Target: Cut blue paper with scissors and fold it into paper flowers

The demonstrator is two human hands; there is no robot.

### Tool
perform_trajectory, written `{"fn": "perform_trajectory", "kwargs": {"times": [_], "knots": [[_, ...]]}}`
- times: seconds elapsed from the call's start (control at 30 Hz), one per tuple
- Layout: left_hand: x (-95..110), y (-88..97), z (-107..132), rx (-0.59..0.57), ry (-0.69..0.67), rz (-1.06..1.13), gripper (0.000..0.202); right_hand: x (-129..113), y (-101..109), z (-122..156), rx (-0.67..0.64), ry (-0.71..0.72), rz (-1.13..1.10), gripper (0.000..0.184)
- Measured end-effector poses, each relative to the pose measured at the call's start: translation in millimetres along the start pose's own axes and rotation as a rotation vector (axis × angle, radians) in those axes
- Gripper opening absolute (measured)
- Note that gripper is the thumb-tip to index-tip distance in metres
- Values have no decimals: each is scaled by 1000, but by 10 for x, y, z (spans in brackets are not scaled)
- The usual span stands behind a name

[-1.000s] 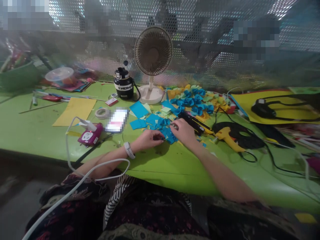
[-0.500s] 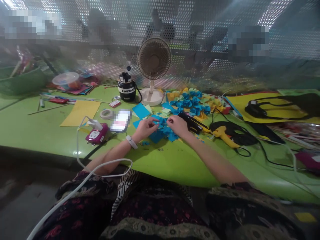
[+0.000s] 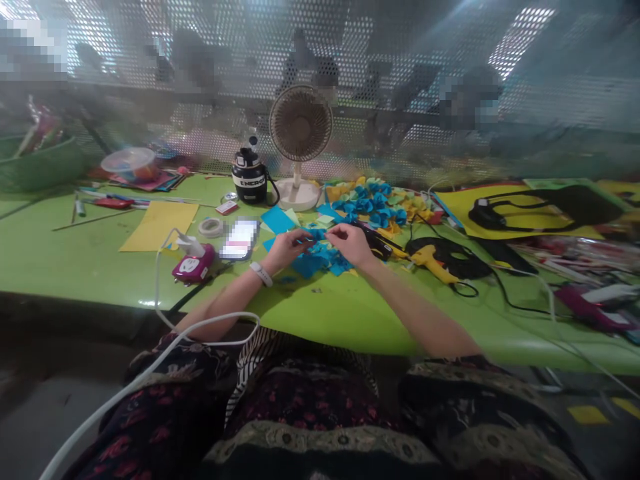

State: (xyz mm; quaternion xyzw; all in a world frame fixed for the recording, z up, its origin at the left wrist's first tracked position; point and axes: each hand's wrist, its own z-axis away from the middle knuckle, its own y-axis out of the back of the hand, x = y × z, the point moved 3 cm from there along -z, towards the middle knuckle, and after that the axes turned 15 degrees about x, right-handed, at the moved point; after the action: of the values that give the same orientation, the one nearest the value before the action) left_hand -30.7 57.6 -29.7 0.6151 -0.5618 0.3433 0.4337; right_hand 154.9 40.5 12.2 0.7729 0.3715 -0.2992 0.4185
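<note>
A perforated metal screen (image 3: 240,143) backs a bright green table (image 3: 320,320), where a small fan (image 3: 301,125) stands beside a black bottle (image 3: 250,180) marked "ENERGY". At the table, a person's left hand (image 3: 289,247) and right hand (image 3: 353,245) pinch a small blue paper piece (image 3: 318,234) between them, thumbs against fingers, just above a scatter of blue squares and scraps (image 3: 309,265); its exact folds are too small to tell. Behind the hands lies a heap of blue, yellow and pale green paper flowers (image 3: 375,205). A yellow glue gun (image 3: 431,263) rests to the right; a lit phone (image 3: 239,239), a tape roll (image 3: 211,227) and a purple power adapter (image 3: 193,265) lie to the left.
</note>
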Motion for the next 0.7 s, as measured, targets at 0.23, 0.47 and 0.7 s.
{"fn": "perform_trajectory", "kwargs": {"times": [0.23, 0.47, 0.7], "knots": [[12, 14, 5, 30, 12, 108, 30, 146, 43, 12, -8, -110, -142, 24], [53, 48, -2, 74, 117, 205, 39, 342, 801, -148, 82, 53, 289, 23], [93, 37, -5, 75, 122, 181, 42, 852, 1820, 47, -17, -96, 1122, 41]]}}
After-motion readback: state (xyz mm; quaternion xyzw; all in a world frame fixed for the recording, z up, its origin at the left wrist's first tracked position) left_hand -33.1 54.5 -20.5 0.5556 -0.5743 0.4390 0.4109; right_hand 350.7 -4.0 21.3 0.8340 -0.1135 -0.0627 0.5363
